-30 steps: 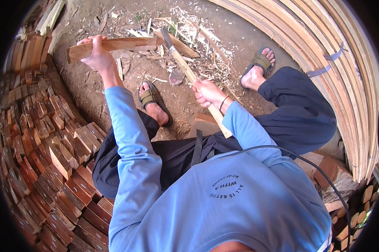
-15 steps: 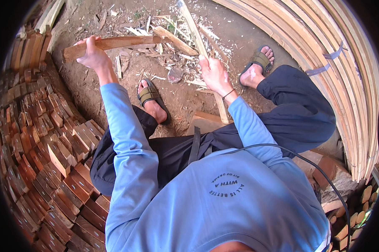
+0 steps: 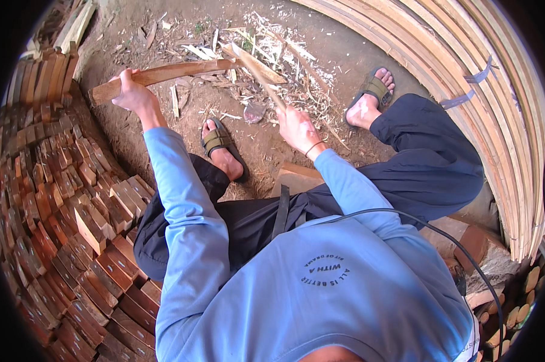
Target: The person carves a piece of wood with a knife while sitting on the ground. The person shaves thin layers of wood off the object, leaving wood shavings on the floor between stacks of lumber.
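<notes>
My left hand is closed around the wide left end of a curved wooden bar. That bar stretches rightward over the ground, getting narrower toward its far right end. My right hand is wrapped around a slim wooden stick, which slants up and left from the fist. Motion blurs the stick, and its upper part passes by the bar's right end; I cannot tell whether the two touch. Beneath them a pale split piece of wood lies among shavings.
Stacked small wooden blocks fill the left side. Long bent-looking wooden strips, bundled with a grey tie, run along the right. My sandalled feet rest on the dirt. A wooden block sits between my legs, and a black cable crosses my shirt.
My right hand has moved left, and the stick has swung left toward the bar's right end; its lower part no longer shows below the hand. My left hand and the bar have dipped slightly.
</notes>
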`<action>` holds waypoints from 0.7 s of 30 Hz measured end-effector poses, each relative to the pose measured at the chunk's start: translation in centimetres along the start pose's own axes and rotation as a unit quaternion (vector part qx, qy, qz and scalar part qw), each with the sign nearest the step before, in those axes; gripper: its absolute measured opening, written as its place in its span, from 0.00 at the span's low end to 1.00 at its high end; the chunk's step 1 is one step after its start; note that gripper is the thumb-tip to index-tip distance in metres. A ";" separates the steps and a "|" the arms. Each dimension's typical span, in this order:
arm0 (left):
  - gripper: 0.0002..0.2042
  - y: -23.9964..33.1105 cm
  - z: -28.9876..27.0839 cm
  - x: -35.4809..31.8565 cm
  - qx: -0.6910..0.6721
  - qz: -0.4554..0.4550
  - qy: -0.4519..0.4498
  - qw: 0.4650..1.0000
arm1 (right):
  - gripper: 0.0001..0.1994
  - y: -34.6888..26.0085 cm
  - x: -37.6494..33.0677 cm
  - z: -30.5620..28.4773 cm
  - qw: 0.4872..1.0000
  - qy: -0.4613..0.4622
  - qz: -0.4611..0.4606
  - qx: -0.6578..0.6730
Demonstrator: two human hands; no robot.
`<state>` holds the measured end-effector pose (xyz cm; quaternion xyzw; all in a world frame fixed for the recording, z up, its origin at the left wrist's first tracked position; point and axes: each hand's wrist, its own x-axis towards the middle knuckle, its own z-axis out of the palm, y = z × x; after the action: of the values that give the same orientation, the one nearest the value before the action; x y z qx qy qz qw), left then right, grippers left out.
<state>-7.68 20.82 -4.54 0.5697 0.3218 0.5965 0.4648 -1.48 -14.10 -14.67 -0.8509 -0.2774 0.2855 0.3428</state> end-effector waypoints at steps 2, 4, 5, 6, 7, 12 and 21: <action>0.04 -0.7 1.0 -0.3 -0.015 -0.011 0.002 1.000 | 0.14 3.1 0.0 1.5 0.995 -0.065 0.052 -0.048; 0.05 -0.7 1.3 0.0 -0.030 -0.006 -0.008 0.999 | 0.14 3.4 0.8 0.7 0.993 -0.097 0.010 -0.062; 0.05 -0.6 0.6 -0.5 -0.029 -0.009 -0.009 1.000 | 0.15 2.5 0.2 0.0 0.991 -0.113 -0.015 -0.065; 0.06 -0.3 1.2 -0.7 -0.040 -0.009 -0.008 0.999 | 0.15 2.0 0.2 -0.5 0.990 -0.119 -0.041 -0.069; 0.06 -0.2 1.8 -1.0 -0.051 -0.010 -0.007 0.999 | 0.16 4.9 -0.3 2.1 0.994 -0.051 -0.069 -0.068; 0.10 -0.6 0.9 -0.6 -0.070 0.024 -0.042 0.996 | 0.17 0.5 0.7 -3.2 0.735 -0.256 0.277 0.564; 0.08 0.6 2.5 -1.2 -0.021 0.014 -0.043 0.999 | 0.18 3.2 1.3 0.8 0.992 -0.105 0.039 -0.063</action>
<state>-5.46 19.16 -4.12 0.5898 0.2806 0.5845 0.4814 -0.32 -14.83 -17.89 -0.8461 -0.2963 0.3684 0.2464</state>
